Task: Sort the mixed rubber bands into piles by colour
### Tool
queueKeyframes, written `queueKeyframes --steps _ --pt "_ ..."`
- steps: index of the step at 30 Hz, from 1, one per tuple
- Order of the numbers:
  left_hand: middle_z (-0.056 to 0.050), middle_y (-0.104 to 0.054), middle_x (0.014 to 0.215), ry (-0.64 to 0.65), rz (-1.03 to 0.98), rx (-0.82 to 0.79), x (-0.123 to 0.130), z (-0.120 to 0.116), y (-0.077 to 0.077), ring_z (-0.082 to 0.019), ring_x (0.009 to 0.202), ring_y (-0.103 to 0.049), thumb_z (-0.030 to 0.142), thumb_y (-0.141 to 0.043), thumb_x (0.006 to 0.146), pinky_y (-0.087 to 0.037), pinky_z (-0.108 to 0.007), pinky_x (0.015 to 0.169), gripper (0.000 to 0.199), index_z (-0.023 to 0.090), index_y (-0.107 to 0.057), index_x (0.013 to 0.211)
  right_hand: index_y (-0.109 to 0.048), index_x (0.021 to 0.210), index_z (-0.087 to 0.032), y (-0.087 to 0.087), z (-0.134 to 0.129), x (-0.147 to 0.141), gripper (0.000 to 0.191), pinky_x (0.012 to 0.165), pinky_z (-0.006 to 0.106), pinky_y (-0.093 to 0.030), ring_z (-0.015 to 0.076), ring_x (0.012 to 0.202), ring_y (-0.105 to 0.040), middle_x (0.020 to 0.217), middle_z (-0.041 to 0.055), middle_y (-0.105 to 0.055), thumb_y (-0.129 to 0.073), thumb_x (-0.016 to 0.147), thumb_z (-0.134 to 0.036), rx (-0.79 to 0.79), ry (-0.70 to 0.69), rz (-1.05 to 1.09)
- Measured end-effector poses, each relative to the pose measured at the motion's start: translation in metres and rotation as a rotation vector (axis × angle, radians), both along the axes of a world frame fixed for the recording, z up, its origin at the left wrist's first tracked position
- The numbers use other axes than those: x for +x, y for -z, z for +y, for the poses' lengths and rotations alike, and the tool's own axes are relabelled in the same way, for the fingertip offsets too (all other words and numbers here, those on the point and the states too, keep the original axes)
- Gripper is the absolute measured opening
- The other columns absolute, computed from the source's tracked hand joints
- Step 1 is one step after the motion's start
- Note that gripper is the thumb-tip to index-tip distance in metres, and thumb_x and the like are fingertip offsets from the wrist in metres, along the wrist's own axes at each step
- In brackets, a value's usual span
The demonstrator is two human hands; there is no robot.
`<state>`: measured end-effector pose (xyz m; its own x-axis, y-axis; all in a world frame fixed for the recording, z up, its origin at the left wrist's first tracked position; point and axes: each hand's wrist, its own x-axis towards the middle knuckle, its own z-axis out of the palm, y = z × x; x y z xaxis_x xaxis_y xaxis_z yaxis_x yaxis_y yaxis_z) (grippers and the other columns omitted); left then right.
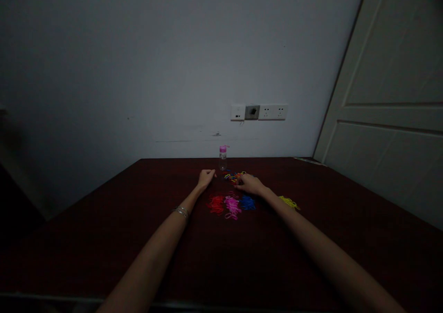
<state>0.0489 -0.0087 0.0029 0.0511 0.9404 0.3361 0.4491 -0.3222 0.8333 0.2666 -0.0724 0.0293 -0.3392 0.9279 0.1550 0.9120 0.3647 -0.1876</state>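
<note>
Four single-colour piles (232,206) lie near our unsorted heap (230,177); whether left hand (206,177) or right hand (249,184) grips anything, we cannot tell.

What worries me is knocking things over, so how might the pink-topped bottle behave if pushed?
The bottle stands upright and narrow, so a push near its pink top could well tip it. Its body looks rounded, so it might then roll. It seems see-through with no visible contents, so probably light.
</note>
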Motion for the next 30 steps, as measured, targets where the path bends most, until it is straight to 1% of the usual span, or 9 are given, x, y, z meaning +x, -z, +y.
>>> queueKeyframes --steps 4,8,12,15,18,21,24,26,30 --pt "0.001 -0.046 0.044 0.015 0.013 0.017 -0.002 0.006 0.005 -0.01 0.048 -0.041 0.039 -0.042 0.073 -0.028 -0.021 0.05 0.037 0.012 -0.061 0.057 -0.067 0.075 -0.021 0.003 0.001 0.001 0.023 0.057 0.022 -0.036 0.0167 0.071 -0.058 0.075 0.0047 -0.065 -0.057 0.075 -0.041 0.012 -0.001 0.026" --pt "0.001 -0.044 0.043 0.022 -0.005 0.018 -0.001 0.008 0.007 -0.01 0.047 -0.039 0.04 -0.042 0.073 -0.028 -0.021 0.05 0.037 0.012 -0.061 0.056 -0.068 0.075 -0.018 0.003 0.0 0.004 0.019 0.053 0.021 -0.035 0.0139 0.063 -0.056 0.069 0.0034 -0.064 -0.056 0.074 -0.033 -0.026 -0.078 0.153" --pt "0.001 -0.045 0.044 0.031 -0.011 0.02 0.0 0.008 0.007 -0.01 0.047 -0.04 0.039 -0.042 0.073 -0.029 -0.022 0.051 0.037 0.012 -0.061 0.056 -0.07 0.078 -0.014 -0.001 -0.005 0.004 0.021 0.053 0.02 -0.037 0.0121 0.059 -0.054 0.065 0.0027 -0.064 -0.053 0.072 -0.024 -0.152 -0.204 0.287" --pt "0.001 -0.046 0.045 0.02 0.006 0.018 0.0 0.009 0.008 -0.01 0.048 -0.04 0.04 -0.042 0.072 -0.029 -0.022 0.052 0.038 0.012 -0.061 0.056 -0.071 0.078 -0.012 -0.007 -0.011 0.003 0.023 0.053 0.02 -0.038 0.0114 0.058 -0.054 0.064 0.0027 -0.065 -0.052 0.07 -0.023 -0.272 -0.281 0.318" --pt "0.001 -0.047 0.045 0.023 0.013 0.021 -0.001 0.009 0.008 -0.01 0.048 -0.041 0.041 -0.042 0.072 -0.029 -0.022 0.052 0.038 0.012 -0.061 0.055 -0.071 0.077 -0.012 -0.015 -0.016 0.008 0.024 0.054 0.021 -0.039 0.0115 0.057 -0.054 0.065 0.0028 -0.065 -0.054 0.07 -0.027 -0.282 -0.297 0.339" --pt "0.001 -0.048 0.045 0.036 0.007 0.024 -0.001 0.006 0.006 -0.01 0.048 -0.041 0.041 -0.042 0.072 -0.03 -0.022 0.052 0.038 0.012 -0.061 0.055 -0.071 0.076 -0.013 -0.022 -0.018 0.022 0.027 0.054 0.022 -0.039 0.0117 0.057 -0.053 0.065 0.0023 -0.064 -0.054 0.071 -0.033 -0.207 -0.241 0.386" --pt "0.001 -0.048 0.045 0.036 0.015 0.009 0.0 0.004 0.005 -0.01 0.048 -0.042 0.039 -0.044 0.072 -0.03 -0.022 0.052 0.037 0.012 -0.062 0.056 -0.071 0.076 -0.013 -0.021 -0.017 0.049 0.03 0.055 0.023 -0.039 0.0124 0.059 -0.053 0.067 0.0032 -0.064 -0.054 0.071 -0.038 -0.121 -0.138 0.452" --pt "0.001 -0.049 0.046 0.039 0.035 -0.004 0.0 0.004 0.005 -0.01 0.049 -0.042 0.038 -0.045 0.072 -0.031 -0.022 0.052 0.035 0.011 -0.063 0.058 -0.07 0.075 -0.012 -0.013 -0.016 0.072 0.03 0.055 0.023 -0.04 0.0129 0.058 -0.054 0.066 0.0048 -0.065 -0.056 0.07 -0.038 -0.088 -0.015 0.528" --pt "-0.002 -0.057 0.055 0.033 0.098 -0.026 0.002 0.007 0.005 -0.01 0.055 -0.047 0.034 -0.051 0.069 -0.033 -0.021 0.053 0.029 0.011 -0.067 0.064 -0.069 0.082 -0.01 0.013 -0.016 0.126 0.04 0.044 0.022 -0.035 0.011 0.044 -0.048 0.054 0.0032 -0.059 -0.051 0.072 -0.044 -0.073 0.249 0.719"
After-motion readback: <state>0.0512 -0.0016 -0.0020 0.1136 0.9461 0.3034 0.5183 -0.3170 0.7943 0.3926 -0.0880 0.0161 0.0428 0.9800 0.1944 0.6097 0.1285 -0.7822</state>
